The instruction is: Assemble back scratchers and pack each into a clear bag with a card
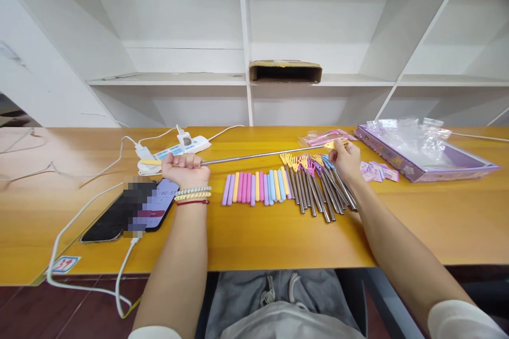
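Slim pastel sticks [255,188] lie in a row on the yellow wooden counter [278,243] beside silver, claw-headed metal rods [325,193]. Beyond, a long silver metal rod [246,157] stretches sideways, the left hand [185,167] clenching its yellow handle [150,162], the right hand [345,159] pinching its yellow head [330,144].

Worn on the head, the only camera faces forward and down from close above the left hand [186,168] and right hand [345,160], with forearms [181,259] this side of the grip, shelves [178,79] beyond.
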A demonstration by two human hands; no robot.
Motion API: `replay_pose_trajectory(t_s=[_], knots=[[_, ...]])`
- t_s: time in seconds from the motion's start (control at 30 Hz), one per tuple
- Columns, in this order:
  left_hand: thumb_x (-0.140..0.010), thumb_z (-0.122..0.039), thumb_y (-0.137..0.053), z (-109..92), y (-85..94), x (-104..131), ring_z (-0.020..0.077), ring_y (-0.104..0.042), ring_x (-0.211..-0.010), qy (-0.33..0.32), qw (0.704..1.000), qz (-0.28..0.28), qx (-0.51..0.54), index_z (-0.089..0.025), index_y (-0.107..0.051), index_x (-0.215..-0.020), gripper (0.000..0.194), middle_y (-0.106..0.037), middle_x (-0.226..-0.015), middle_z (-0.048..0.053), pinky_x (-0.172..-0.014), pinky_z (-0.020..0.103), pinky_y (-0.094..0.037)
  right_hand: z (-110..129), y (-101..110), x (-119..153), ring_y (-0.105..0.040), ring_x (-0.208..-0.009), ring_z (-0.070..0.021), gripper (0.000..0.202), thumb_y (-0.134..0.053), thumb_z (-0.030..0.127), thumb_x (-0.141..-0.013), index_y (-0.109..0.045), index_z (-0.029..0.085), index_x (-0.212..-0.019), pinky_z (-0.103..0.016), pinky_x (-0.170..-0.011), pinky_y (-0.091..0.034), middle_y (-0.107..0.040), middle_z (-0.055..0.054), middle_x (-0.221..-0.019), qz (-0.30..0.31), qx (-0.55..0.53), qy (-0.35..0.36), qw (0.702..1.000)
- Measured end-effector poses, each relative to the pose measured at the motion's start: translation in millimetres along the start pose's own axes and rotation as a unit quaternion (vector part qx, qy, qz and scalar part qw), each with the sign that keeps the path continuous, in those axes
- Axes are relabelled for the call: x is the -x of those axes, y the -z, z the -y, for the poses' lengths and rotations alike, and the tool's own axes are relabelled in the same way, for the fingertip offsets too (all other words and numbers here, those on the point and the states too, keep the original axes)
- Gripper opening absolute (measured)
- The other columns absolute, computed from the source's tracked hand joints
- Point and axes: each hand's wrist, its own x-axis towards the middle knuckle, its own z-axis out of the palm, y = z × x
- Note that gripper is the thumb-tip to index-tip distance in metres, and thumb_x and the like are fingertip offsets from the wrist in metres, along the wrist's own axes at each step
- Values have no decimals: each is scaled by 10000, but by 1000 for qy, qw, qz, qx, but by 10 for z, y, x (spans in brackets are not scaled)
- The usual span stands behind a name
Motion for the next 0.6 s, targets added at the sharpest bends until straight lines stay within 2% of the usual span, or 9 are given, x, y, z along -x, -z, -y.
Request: replay_pose_trajectory(t_s=[0.07, 0.2, 0.3, 0.43, 0.5, 0.6], knots=[[-776, -247, -387, 81, -14, 62, 45, -150, -302, 15, 999, -8, 38, -201, -206, -581, 270, -180, -410, -96, -325, 197, -91, 91, -146, 136, -373, -366, -67, 458, -520, 527, -820, -485, 167, -539, -206, -402, -283, -493, 10, -412, 24, 38, 26, 999], [-747, -244, -452, 323, -132, 331, 48, -166, -314, 76, 995, 46, 33, -203, -220, -578, 290, -189, -429, -95, -331, 207, -96, 211, -520, 453, -434, -422, -88, 519, -443, 514, -874, -502, 167, -492, -226, -473, -340, -500, 0, -438, 170, 81, 72, 980], [-739, -230, -465, 426, -200, 505, 50, -161, -320, 102, 991, 75, 35, -202, -219, -578, 295, -185, -432, -93, -328, 208, -97, 210, -684, 599, -455, -445, -95, 509, -442, 509, -878, -504, 171, -503, -238, -512, -365, -506, 3, -453, 218, 87, 74, 969], [-749, -238, -479, 460, -196, 579, 49, -161, -328, 115, 990, 78, 33, -199, -231, -577, 304, -172, -444, -91, -328, 206, -99, 191, -694, 600, -425, -408, -85, 456, -489, 521, -850, -495, 175, -553, -229, -455, -338, -510, 11, -451, 202, 30, 40, 978], [-765, -254, -487, 495, -186, 606, 49, -180, -337, 135, 985, 97, 36, -195, -245, -576, 313, -180, -454, -86, -334, 202, -120, 217, -685, 568, -402, -368, -79, 405, -515, 528, -830, -482, 186, -617, -220, -392, -298, -533, 19, -466, 184, -56, 1, 981], [-798, -329, -490, 604, -201, 716, 58, -245, -364, 173, 973, 147, 41, -190, -275, -567, 344, -207, -468, -72, -360, 198, -192, 291, -721, 580, -414, -355, -77, 319, -594, 498, -783, -474, 208, -729, -203, -355, -286, -572, 38, -516, 171, -193, -45, 965]])
